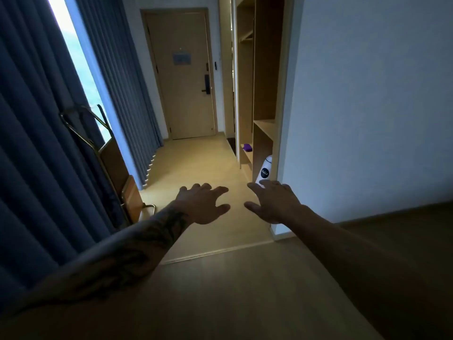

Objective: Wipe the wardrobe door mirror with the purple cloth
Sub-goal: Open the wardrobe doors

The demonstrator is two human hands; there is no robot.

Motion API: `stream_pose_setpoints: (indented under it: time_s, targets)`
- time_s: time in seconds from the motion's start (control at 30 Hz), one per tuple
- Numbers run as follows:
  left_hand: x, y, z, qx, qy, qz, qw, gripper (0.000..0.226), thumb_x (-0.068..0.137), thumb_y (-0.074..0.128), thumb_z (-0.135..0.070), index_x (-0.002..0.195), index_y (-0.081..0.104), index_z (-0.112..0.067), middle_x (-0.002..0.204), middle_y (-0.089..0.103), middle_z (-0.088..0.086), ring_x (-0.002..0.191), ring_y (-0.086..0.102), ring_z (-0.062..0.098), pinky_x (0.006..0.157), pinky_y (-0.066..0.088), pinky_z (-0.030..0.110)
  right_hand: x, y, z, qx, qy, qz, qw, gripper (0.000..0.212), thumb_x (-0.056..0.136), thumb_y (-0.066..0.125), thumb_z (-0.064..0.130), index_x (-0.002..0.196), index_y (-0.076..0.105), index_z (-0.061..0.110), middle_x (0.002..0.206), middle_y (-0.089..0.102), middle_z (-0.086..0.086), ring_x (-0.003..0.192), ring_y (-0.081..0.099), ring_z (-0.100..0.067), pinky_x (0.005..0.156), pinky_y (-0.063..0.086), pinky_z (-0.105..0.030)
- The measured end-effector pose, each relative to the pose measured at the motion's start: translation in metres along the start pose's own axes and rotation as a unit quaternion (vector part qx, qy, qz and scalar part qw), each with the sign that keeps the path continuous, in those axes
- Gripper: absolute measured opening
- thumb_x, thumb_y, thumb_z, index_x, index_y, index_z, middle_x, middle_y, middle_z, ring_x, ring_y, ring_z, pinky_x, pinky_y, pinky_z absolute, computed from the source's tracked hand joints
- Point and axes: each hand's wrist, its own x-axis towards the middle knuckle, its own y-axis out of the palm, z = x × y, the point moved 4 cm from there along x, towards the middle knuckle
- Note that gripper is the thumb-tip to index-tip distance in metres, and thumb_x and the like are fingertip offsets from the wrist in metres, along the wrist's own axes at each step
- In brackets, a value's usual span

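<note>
The purple cloth (247, 147) lies folded on a low shelf of the open wooden wardrobe (263, 69), far ahead on the right. The wardrobe door (235, 77) shows only edge-on, so its mirror is hidden. My left hand (204, 204) and my right hand (274, 202) are stretched out in front of me over the floor, palms down, fingers spread, holding nothing. Both hands are well short of the cloth.
A white bottle with a dark round label (264, 171) stands at the wardrobe's near corner, just beyond my right hand. Blue curtains (36, 143) and a folded luggage rack (115, 165) line the left. A closed room door (183, 74) ends the corridor. A white wall (367, 106) fills the right.
</note>
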Motion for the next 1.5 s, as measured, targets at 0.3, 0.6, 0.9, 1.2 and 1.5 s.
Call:
stream_pose_setpoints:
  time_s: [0.3,0.6,0.9,1.2,1.5]
  targets:
    - [0.128,-0.015,0.013,0.021,-0.019,0.007,1.0,0.064,0.099,0.032,-0.07,0.157,0.02,-0.045,0.16,0.039,0.002,0.144,0.04,0.029,0.11,0.037,0.053,0.131,-0.003,-0.057,0.022,-0.007,0.0,1.0,0.071,0.1,0.045,0.067,0.159,0.027,0.032,0.167,0.03,-0.008,0.151,0.033,-0.035,0.116,0.037,-0.057]
    - [0.222,-0.006,0.052,0.042,-0.032,0.011,0.999,0.063,0.098,0.03,-0.072,0.155,0.023,-0.047,0.16,0.039,0.002,0.145,0.039,0.028,0.109,0.037,0.052,0.231,0.04,-0.08,0.075,-0.004,0.029,0.997,0.072,0.101,0.045,0.065,0.16,0.024,0.029,0.167,0.03,-0.008,0.149,0.035,-0.036,0.114,0.038,-0.056]
    - [0.368,0.023,0.11,0.011,0.002,0.031,0.999,0.062,0.099,0.027,-0.071,0.156,0.022,-0.048,0.159,0.041,0.0,0.143,0.041,0.028,0.108,0.038,0.05,0.344,0.078,-0.102,0.066,0.034,0.05,0.996,0.073,0.099,0.045,0.067,0.158,0.025,0.03,0.166,0.032,-0.006,0.147,0.039,-0.034,0.112,0.043,-0.055]
    - [0.527,0.001,0.215,-0.062,0.033,0.003,0.998,0.062,0.099,0.03,-0.069,0.156,0.024,-0.045,0.158,0.042,0.002,0.142,0.042,0.029,0.109,0.039,0.051,0.517,0.085,-0.1,-0.027,0.066,0.08,0.994,0.068,0.099,0.045,0.066,0.152,0.035,0.025,0.155,0.044,-0.011,0.136,0.049,-0.035,0.1,0.05,-0.049]
    - [0.64,0.002,0.286,-0.076,0.044,0.038,0.995,0.063,0.099,0.032,-0.068,0.157,0.024,-0.043,0.159,0.041,0.003,0.144,0.04,0.03,0.111,0.037,0.053,0.629,0.104,-0.084,-0.016,0.079,0.09,0.993,0.065,0.098,0.047,0.065,0.148,0.037,0.025,0.152,0.044,-0.009,0.132,0.05,-0.035,0.096,0.051,-0.048]
